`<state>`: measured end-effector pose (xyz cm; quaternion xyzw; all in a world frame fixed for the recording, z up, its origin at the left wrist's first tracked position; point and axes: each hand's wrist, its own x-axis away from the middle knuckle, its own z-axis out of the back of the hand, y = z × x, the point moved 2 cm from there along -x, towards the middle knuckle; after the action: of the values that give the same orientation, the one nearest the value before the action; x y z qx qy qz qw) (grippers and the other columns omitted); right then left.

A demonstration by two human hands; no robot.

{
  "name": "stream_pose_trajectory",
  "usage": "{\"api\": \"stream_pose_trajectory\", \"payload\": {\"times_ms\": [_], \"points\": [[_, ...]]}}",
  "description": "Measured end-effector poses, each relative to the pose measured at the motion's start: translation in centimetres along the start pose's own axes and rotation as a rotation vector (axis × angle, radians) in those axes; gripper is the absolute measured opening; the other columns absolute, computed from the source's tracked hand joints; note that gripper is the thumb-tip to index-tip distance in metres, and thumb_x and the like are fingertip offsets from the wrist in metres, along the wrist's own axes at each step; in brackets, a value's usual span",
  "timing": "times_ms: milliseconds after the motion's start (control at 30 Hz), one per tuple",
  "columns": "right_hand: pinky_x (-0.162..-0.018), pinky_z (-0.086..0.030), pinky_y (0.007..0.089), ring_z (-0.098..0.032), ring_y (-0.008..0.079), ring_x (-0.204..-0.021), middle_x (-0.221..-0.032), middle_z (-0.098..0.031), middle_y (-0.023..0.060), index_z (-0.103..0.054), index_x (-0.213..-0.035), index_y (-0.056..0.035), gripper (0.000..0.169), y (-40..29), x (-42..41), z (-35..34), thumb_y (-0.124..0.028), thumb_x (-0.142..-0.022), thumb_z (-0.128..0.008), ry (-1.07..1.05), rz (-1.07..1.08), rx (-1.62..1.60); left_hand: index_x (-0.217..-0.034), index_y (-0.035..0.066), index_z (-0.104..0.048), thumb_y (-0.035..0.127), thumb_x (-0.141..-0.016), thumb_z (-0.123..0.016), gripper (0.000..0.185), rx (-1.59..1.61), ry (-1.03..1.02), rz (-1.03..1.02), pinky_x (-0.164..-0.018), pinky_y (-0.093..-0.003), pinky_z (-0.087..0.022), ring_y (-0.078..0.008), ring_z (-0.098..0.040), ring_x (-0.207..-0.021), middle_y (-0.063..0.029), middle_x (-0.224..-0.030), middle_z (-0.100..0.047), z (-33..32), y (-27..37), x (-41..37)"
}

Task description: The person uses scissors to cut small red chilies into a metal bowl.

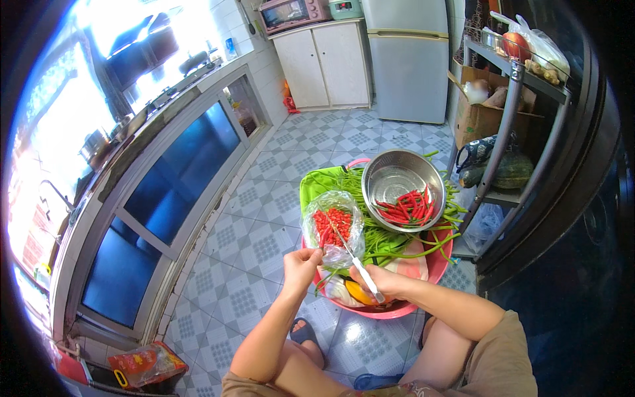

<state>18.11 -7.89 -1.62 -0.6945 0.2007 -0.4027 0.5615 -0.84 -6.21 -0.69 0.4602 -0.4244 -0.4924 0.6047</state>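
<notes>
My left hand (pixel 301 265) pinches a red chili (pixel 325 237) near its stem end, over a clear plastic bag (pixel 348 254) spread open. Cut red chili pieces (pixel 341 218) fill the middle of that bag. In my right hand (pixel 384 282) is a knife (pixel 366 276) with a white handle; its narrow blade reaches over the pieces, close to the held chili. Beyond my right hand, a stainless steel bowl (pixel 392 171) contains whole red chilies (pixel 409 207). Bowl and bag rest on long green beans (pixel 384 238) heaped over a pink plastic basin (pixel 439 268).
A bright green bag (pixel 320 181) lies at the basin's far left. To the right stands a metal shelf rack (pixel 501 119) bearing a cardboard box (pixel 474 121) and a pumpkin (pixel 511 169). A counter (pixel 163 116) runs along the left; a refrigerator (pixel 409 74) stands ahead.
</notes>
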Motion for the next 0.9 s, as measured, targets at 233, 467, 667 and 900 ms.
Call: {"api": "stream_pose_trajectory", "payload": {"times_ms": [233, 467, 667, 900], "points": [[-0.044, -0.033, 0.0243, -0.041, 0.0072, -0.054, -0.058, -0.049, -0.0007, -0.054, -0.067, -0.0039, 0.051, 1.2, -0.8, 0.9, -0.051, -0.085, -0.046, 0.003, -0.123, 0.026, -0.081, -0.006, -0.064, 0.013, -0.078, -0.060, 0.020, -0.055, -0.015, 0.003, -0.059, -0.0229, -0.042, -0.0099, -0.054, -0.063, -0.0060, -0.070, -0.062, -0.2, -0.1, -0.2], [-0.050, -0.038, 0.0252, -0.044, 0.0076, -0.059, -0.065, -0.053, 0.0008, -0.058, -0.073, -0.0001, 0.053, 0.3, 0.2, 0.5, -0.051, -0.083, -0.050, -0.025, 0.043, -0.033, -0.081, -0.005, -0.065, 0.012, -0.078, -0.060, 0.018, -0.093, 0.019, -0.002, -0.059, -0.0227, -0.042, -0.0095, -0.054, -0.063, -0.0059, -0.069, -0.062, -0.1, -0.1, -0.5], [-0.050, -0.038, 0.0253, -0.044, 0.0073, -0.062, -0.068, -0.053, 0.0014, -0.057, -0.075, -0.0004, 0.051, 1.0, -0.2, 1.3, -0.050, -0.084, -0.049, 0.034, -0.121, 0.061, -0.080, -0.005, -0.065, 0.013, -0.078, -0.059, 0.018, -0.102, -0.018, -0.012, -0.057, -0.0228, -0.042, -0.0089, -0.053, -0.061, -0.0051, -0.068, -0.061, -0.7, -0.1, -0.6], [-0.048, -0.035, 0.0243, -0.043, 0.0065, -0.059, -0.067, -0.053, -0.0006, -0.057, -0.075, -0.0026, 0.046, 0.9, 0.2, 0.9, -0.047, -0.086, -0.049, -0.044, 0.025, -0.012, -0.076, -0.004, -0.065, 0.013, -0.078, -0.060, 0.018, -0.107, 0.034, -0.046, -0.055, -0.0230, -0.041, -0.0081, -0.052, -0.058, -0.0043, -0.065, -0.060, -0.7, -0.4, -1.0]]}}
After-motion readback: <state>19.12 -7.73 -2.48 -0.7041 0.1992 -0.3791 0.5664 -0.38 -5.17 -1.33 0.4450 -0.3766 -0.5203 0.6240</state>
